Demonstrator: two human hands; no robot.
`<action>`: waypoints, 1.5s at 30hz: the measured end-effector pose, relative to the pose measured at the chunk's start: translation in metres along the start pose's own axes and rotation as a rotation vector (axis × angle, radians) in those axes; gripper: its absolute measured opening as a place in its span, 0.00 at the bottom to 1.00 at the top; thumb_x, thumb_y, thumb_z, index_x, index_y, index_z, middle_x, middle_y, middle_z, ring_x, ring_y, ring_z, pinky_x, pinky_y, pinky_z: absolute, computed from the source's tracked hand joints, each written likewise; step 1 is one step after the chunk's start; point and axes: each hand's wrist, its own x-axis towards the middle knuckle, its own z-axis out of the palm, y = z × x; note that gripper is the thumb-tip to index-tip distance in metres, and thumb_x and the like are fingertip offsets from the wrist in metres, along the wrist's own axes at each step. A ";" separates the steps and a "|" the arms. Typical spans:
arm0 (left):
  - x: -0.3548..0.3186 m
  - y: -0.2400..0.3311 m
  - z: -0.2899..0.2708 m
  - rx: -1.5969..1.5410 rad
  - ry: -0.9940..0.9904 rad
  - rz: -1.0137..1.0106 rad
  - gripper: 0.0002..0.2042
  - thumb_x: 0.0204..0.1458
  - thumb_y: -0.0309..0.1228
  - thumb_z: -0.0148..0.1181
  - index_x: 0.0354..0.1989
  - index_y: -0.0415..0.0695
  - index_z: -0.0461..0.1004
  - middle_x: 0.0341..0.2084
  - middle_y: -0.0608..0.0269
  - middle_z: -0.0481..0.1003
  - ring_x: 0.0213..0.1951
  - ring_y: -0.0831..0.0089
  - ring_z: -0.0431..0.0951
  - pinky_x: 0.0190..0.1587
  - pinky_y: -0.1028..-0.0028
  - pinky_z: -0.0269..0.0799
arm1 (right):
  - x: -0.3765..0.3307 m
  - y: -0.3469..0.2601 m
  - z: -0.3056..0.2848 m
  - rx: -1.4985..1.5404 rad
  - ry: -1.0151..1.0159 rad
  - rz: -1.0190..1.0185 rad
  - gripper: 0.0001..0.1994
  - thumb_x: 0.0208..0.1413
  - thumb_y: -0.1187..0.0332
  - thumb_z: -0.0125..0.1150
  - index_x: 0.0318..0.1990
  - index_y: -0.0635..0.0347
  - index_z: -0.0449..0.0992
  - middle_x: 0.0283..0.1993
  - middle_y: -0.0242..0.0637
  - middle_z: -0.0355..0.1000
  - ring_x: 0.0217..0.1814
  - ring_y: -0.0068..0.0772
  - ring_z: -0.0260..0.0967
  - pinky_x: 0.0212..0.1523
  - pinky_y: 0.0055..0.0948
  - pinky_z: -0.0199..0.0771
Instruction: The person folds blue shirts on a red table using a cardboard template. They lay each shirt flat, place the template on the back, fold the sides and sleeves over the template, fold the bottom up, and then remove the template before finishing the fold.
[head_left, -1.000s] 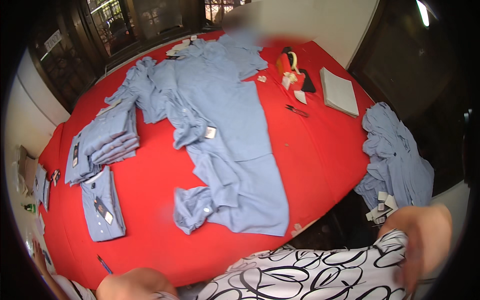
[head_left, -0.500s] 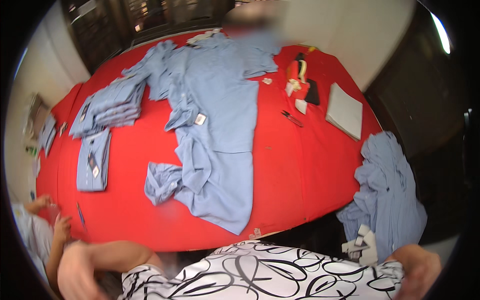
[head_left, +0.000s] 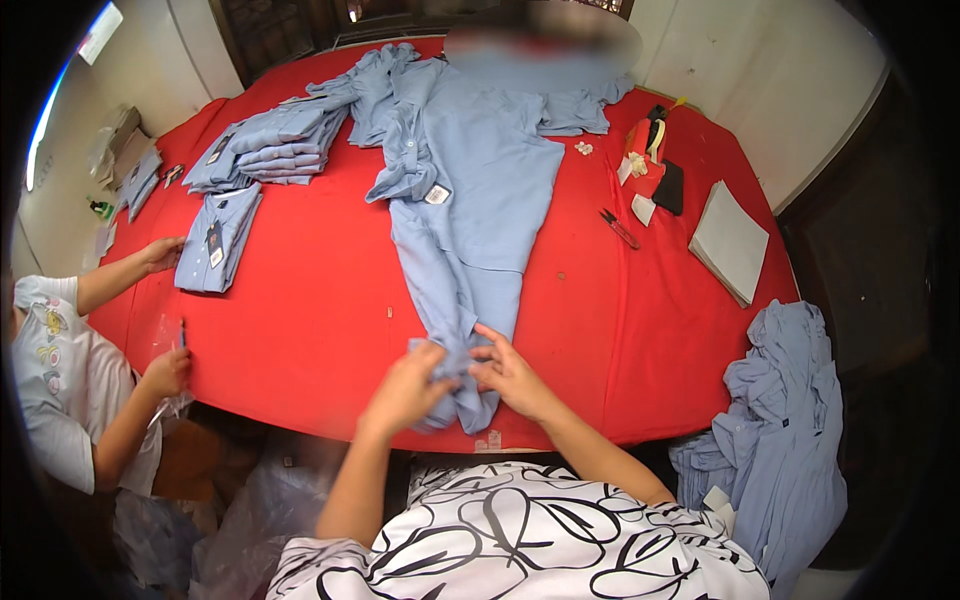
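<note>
A light blue shirt [head_left: 480, 170] lies lengthwise across the red-covered table, with a white tag near its middle. At its near end, close to the table edge, the cloth is bunched between my two hands. My left hand [head_left: 408, 388], slightly blurred, has its fingers curled on the bunched fabric. From the other side my right hand [head_left: 510, 375] pinches the same fabric, its index finger stretched along the cloth. What lies under the fingers is partly hidden.
Folded blue shirts form a stack [head_left: 290, 140]; one tagged folded shirt [head_left: 218, 240] lies nearer. A co-worker's hand [head_left: 163, 254] touches it; the other [head_left: 165, 373] holds clear plastic. Snips [head_left: 619, 229], a dark phone [head_left: 668, 188], papers [head_left: 730, 243] and heaped blue garments [head_left: 785, 430] are right.
My hands have come from my sides onto the shirt's near end, and its spread-out part is gathered. The co-worker's hand has reached the folded shirt. The view has shifted.
</note>
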 end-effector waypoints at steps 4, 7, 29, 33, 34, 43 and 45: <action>-0.019 0.030 0.005 -0.130 -0.129 -0.189 0.18 0.44 0.35 0.72 0.35 0.36 0.72 0.24 0.56 0.70 0.27 0.67 0.67 0.32 0.69 0.66 | 0.005 0.024 -0.020 0.073 0.012 -0.114 0.12 0.62 0.69 0.61 0.49 0.65 0.72 0.39 0.31 0.73 0.39 0.17 0.68 0.41 0.21 0.69; -0.029 0.021 -0.024 -0.186 -0.476 -0.399 0.20 0.50 0.39 0.70 0.43 0.36 0.75 0.29 0.60 0.75 0.30 0.79 0.70 0.33 0.73 0.69 | -0.021 -0.001 -0.029 -0.072 -0.143 -0.127 0.05 0.62 0.71 0.60 0.40 0.63 0.74 0.35 0.25 0.71 0.38 0.14 0.66 0.40 0.18 0.66; -0.111 -0.118 -0.130 -0.634 0.932 -0.327 0.11 0.63 0.25 0.48 0.50 0.36 0.73 0.42 0.63 0.76 0.45 0.76 0.74 0.51 0.74 0.69 | -0.094 -0.070 -0.141 -0.247 0.370 -0.222 0.06 0.54 0.73 0.61 0.39 0.63 0.75 0.33 0.26 0.71 0.34 0.18 0.66 0.38 0.19 0.64; -0.183 -0.103 -0.175 -0.243 0.726 -0.542 0.14 0.58 0.22 0.52 0.52 0.35 0.72 0.42 0.59 0.77 0.46 0.71 0.75 0.52 0.73 0.70 | -0.190 -0.095 -0.177 -0.458 0.252 0.020 0.07 0.50 0.73 0.65 0.34 0.64 0.74 0.33 0.29 0.71 0.36 0.19 0.65 0.38 0.22 0.65; -0.193 -0.100 -0.182 0.015 0.552 -0.653 0.17 0.55 0.22 0.54 0.55 0.36 0.71 0.45 0.56 0.76 0.48 0.67 0.75 0.52 0.71 0.70 | -0.193 -0.098 -0.173 -0.577 0.298 0.031 0.07 0.50 0.72 0.65 0.34 0.64 0.74 0.33 0.29 0.71 0.36 0.19 0.66 0.39 0.22 0.65; 0.059 -0.096 -0.097 0.176 0.350 -0.200 0.16 0.58 0.32 0.55 0.51 0.36 0.76 0.50 0.46 0.75 0.51 0.51 0.75 0.55 0.60 0.70 | 0.046 -0.041 -0.048 -0.885 0.096 -0.377 0.13 0.62 0.67 0.57 0.49 0.62 0.78 0.43 0.38 0.74 0.46 0.34 0.72 0.48 0.31 0.71; 0.127 -0.112 -0.070 0.090 0.468 -0.178 0.20 0.58 0.35 0.57 0.56 0.37 0.73 0.48 0.45 0.75 0.49 0.52 0.77 0.54 0.60 0.70 | 0.103 -0.020 0.007 -0.862 0.072 -0.505 0.20 0.60 0.61 0.59 0.58 0.59 0.72 0.50 0.49 0.72 0.50 0.47 0.72 0.51 0.39 0.72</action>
